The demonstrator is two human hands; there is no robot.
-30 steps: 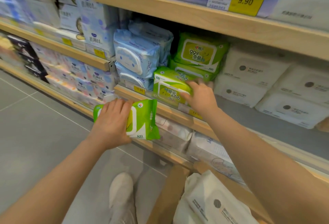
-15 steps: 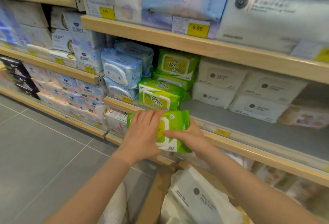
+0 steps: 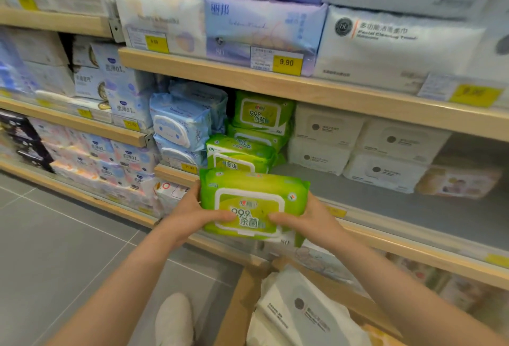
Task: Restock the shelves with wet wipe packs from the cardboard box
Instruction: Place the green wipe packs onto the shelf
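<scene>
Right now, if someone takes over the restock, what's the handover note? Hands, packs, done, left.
Left hand: grips the left end of the green wipe pack, thumb on its face.
Right hand: grips the right end of the same pack.
Pack: held label up in front of the middle shelf, not yet on it.
Done: green packs on the shelf already stand at the front and behind, between blue packs and white packs.
Left: seat the held pack by the green stack; bare shelf lies to its right. The cardboard box below shows a white pack on top.
</scene>
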